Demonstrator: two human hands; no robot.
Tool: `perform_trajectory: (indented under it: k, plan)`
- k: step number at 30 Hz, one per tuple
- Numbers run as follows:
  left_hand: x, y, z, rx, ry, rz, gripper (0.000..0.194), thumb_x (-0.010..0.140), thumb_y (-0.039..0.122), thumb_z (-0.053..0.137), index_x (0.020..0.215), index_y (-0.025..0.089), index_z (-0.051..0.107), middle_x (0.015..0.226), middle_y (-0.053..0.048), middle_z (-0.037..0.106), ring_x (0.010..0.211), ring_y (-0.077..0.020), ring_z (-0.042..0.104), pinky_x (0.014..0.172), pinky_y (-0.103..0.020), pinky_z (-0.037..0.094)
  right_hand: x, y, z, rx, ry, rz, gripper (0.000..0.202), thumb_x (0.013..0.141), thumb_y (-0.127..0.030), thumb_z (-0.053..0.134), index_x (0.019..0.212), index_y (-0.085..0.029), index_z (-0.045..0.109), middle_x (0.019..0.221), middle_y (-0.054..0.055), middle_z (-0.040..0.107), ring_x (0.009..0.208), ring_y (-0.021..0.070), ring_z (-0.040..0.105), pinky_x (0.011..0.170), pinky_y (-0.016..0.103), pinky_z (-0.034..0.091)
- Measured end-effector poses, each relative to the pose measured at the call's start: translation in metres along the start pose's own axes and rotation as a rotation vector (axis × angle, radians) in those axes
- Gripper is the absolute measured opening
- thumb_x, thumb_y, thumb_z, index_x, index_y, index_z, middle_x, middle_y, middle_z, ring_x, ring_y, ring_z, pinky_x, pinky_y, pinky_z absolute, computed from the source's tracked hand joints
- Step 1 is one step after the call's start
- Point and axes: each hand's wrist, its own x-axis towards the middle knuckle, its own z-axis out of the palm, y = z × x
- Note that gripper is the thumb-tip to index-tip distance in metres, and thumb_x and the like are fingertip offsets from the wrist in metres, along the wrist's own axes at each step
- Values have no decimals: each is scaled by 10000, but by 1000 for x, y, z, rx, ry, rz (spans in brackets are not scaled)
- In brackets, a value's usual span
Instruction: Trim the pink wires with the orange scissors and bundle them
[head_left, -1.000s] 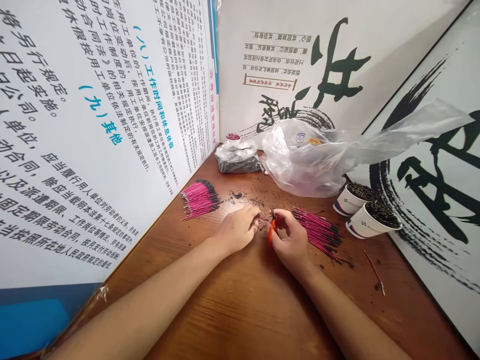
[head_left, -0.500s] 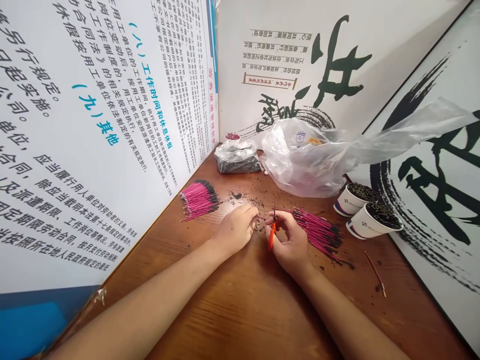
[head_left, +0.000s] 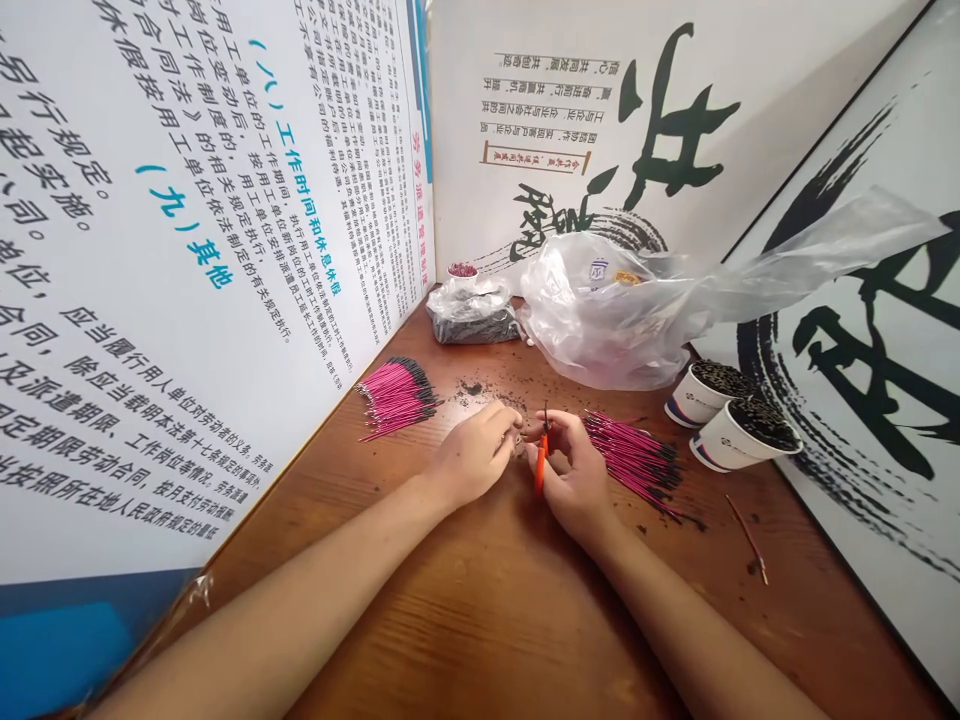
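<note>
Near the middle of the table my left hand (head_left: 476, 455) is closed in a pinch. What its fingertips hold is too small and too covered to make out. Just to its right, my right hand (head_left: 574, 475) is closed round a small hand tool (head_left: 540, 470) with orange handles and a narrow dark tip pointing up. Whether that tool is pliers or scissors does not show clearly. Only a small gap separates the two hands' fingertips. Beside my right hand fans a pile of pink wires (head_left: 634, 460) with black ends. Another bundle of pink wires (head_left: 397, 395) lies beyond my left hand.
Two paper cups (head_left: 709, 440) filled with small dark pieces stand at the right. A grey-black packet (head_left: 472, 325) and a large clear plastic bag (head_left: 600, 330) lie at the back. One loose wire (head_left: 746, 540) is at the right. Printed panels (head_left: 300, 200) enclose the table.
My left fingertips have shifted slightly, and the small shiny loop seen below them earlier is now mostly covered. The right hand keeps the orange-handled tool. The view has moved slightly.
</note>
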Motion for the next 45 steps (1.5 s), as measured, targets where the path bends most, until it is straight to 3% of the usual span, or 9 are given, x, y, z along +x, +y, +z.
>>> perform_trajectory:
  k: [5,8,16,36,45]
  plan:
    - [3,-7,-2,-71,243,-24,238,993,263,373,983,204,603,915,-41,560,856,-161,569,801,-290,451,0,6,2,4,8,62,325,877,-281,577,1174,-243,449,1011,62,640,879,176,659,747,302,557]
    - [4,-9,-3,-128,307,-76,229,989,272,384,907,192,583,870,-33,558,850,-163,560,803,-288,445,-1,6,2,-41,-27,26,284,888,-298,568,1151,-241,478,1014,66,650,884,182,663,748,310,556]
    - [4,-7,-2,-241,259,-166,103,949,237,445,922,198,537,783,14,568,680,-126,513,657,-251,410,-1,-2,-1,-177,-50,-17,251,873,-279,583,1115,-235,532,938,40,688,758,163,658,670,274,538]
    - [6,-8,-4,-236,361,-127,82,922,181,470,896,202,545,863,-10,510,757,-137,497,702,-262,419,-1,-5,-1,-266,-58,-22,244,875,-297,582,1108,-224,576,875,27,714,675,152,653,612,259,522]
    - [6,-6,-4,-257,347,-134,72,913,172,476,881,203,533,858,-8,509,780,-137,499,718,-260,425,-1,-1,-1,-267,-63,-23,254,878,-287,573,1125,-227,560,928,43,711,718,164,668,631,268,528]
